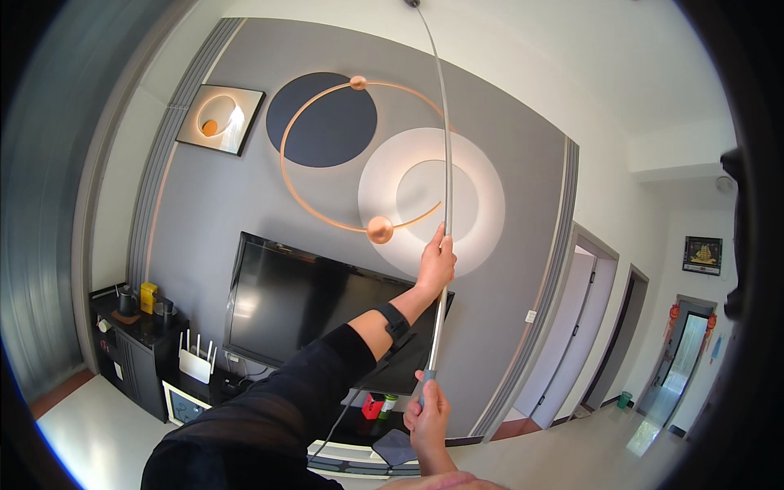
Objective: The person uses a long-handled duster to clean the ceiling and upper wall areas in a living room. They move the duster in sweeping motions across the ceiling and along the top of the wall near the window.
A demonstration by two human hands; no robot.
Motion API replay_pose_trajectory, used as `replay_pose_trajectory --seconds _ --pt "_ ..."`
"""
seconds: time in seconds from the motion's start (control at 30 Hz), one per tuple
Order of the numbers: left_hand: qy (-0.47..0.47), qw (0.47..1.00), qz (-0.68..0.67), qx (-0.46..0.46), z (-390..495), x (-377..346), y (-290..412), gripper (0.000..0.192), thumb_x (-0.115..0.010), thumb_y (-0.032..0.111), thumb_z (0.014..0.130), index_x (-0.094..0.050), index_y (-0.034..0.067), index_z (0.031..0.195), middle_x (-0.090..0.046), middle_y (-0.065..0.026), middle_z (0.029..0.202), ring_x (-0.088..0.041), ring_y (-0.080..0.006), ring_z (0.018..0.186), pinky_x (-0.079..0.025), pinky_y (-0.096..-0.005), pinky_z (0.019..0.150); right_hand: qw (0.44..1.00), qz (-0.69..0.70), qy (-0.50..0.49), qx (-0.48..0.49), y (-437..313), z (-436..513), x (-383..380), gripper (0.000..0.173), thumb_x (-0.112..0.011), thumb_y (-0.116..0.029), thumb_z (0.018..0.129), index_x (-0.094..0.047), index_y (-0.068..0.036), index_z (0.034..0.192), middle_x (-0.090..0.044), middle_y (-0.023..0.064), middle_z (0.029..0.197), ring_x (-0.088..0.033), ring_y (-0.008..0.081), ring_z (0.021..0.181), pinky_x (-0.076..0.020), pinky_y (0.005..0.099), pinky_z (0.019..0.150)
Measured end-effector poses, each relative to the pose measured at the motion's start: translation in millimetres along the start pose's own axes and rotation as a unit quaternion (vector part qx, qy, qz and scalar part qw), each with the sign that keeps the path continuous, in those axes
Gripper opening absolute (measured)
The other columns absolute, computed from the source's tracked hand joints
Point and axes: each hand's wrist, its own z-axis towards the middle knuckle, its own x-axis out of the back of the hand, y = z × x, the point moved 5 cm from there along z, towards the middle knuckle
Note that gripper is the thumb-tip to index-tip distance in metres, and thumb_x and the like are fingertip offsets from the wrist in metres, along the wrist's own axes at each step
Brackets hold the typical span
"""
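Note:
A long, thin metal pole (pixel 448 177) rises in front of me and bends slightly toward the top of the view. Its dark upper end (pixel 413 3) is partly cut off by the frame, close to the pale wall or ceiling. My left hand (pixel 437 260) is wrapped around the pole's middle, with a dark band (pixel 394 321) on that wrist and a black sleeve on the arm. Lower down, my right hand (pixel 429 416) grips the grey handle (pixel 430 375) at the pole's bottom end.
Behind the pole hangs a wall-mounted television (pixel 318 306) below round wall decorations (pixel 321 119). A framed picture (pixel 220 119) is at left. Below stand a black cabinet (pixel 131 355), a white router (pixel 195 366) and a low TV stand (pixel 352 432). Doorways (pixel 557 343) line the right.

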Motion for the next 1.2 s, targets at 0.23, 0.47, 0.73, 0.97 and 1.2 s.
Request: replay_pose_trajectory --seconds 0.23,0.47,0.73,0.97,1.2 --pt "-0.019 0.999 0.003 0.036 0 -26 -15 0.048 -0.04 0.024 0.095 -0.032 0.01 0.139 -0.035 0.0024 0.054 -0.032 -0.0086 0.042 -0.033 -0.026 0.04 0.999 0.02 0.031 0.014 -2 -8 -3 0.032 -0.042 -0.035 0.095 -0.051 -0.01 0.111 -0.035 -0.0034 0.052 -0.027 0.0046 0.038 -0.0207 0.0212 0.034" --pt "-0.054 0.997 0.003 0.047 -20 -26 -23 0.048 -0.038 0.026 0.096 -0.028 0.01 0.14 -0.039 0.001 0.056 -0.034 -0.0078 0.038 -0.033 -0.0237 0.035 0.999 0.024 0.034 -0.01 12 -20 -4 0.031 -0.041 -0.036 0.096 -0.051 -0.011 0.112 -0.034 -0.0027 0.053 -0.027 0.005 0.038 -0.0215 0.0212 0.035" --pt "-0.016 0.999 -0.032 0.037 -24 -2 -10 0.047 -0.037 0.025 0.097 -0.027 0.01 0.14 -0.039 0.001 0.057 -0.034 -0.0077 0.038 -0.032 -0.0227 0.035 0.999 -0.04 0.014 -0.022 11 -19 -4 0.033 -0.041 -0.036 0.096 -0.051 -0.012 0.116 -0.035 -0.0021 0.053 -0.027 0.0048 0.037 -0.0223 0.0216 0.034" --pt "0.02 0.999 -0.034 0.01 -23 31 3 0.047 -0.035 0.025 0.097 -0.027 0.01 0.14 -0.038 0.0007 0.057 -0.034 -0.0084 0.039 -0.034 -0.0243 0.037 0.993 -0.113 -0.014 0.004 9 -13 -8 0.034 -0.041 -0.033 0.096 -0.053 -0.007 0.115 -0.037 -0.0011 0.052 -0.03 0.0058 0.035 -0.0238 0.022 0.032" --pt "0.059 0.994 -0.087 0.0 -66 69 -4 0.046 -0.032 0.024 0.098 -0.024 0.012 0.142 -0.039 0.001 0.059 -0.035 -0.0057 0.04 -0.034 -0.0201 0.036 0.981 -0.184 -0.056 0.011 37 -20 17 0.029 -0.044 -0.024 0.095 -0.056 -0.004 0.112 -0.039 -0.001 0.048 -0.033 0.0062 0.034 -0.0251 0.022 0.032"
